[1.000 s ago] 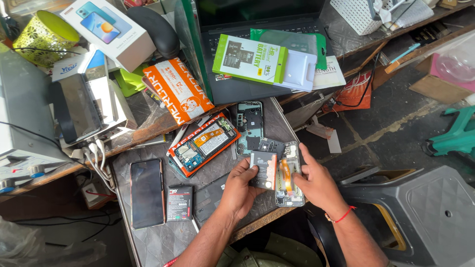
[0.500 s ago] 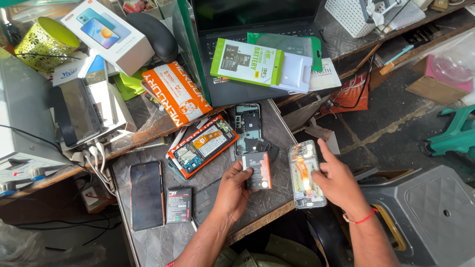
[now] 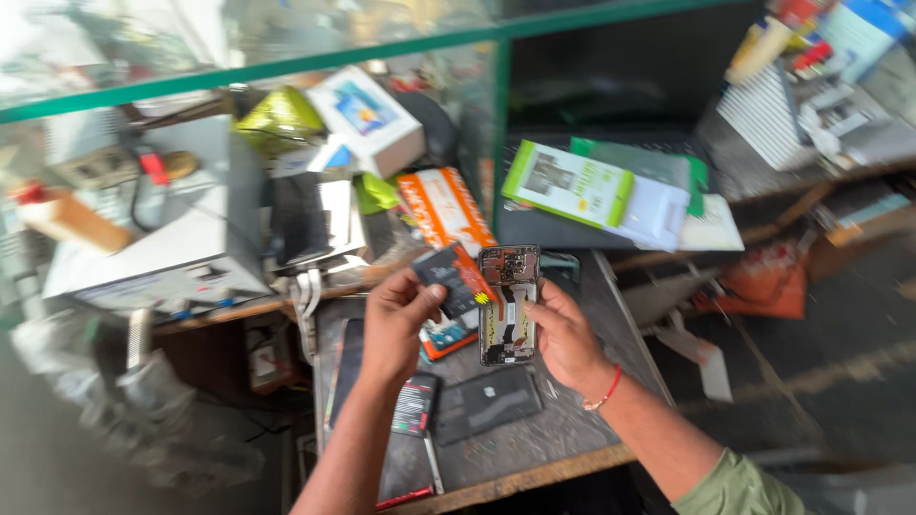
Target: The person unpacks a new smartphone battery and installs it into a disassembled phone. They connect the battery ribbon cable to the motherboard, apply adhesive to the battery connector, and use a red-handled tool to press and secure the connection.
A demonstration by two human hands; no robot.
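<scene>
While raised, hands (image 3: 401, 319) gripping battery (image 3: 453, 279)

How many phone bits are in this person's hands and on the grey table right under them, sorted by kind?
Opened phone bodies: 1, held in the right hand
Batteries: 1, black, held in the left hand
Dark flat phones or panels lying on the table: 3
Total: 5

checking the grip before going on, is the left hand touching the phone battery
Touching. The head view shows the left hand with thumb and fingers pinched on the dark phone battery, lifted beside the opened phone in the right hand.
</scene>
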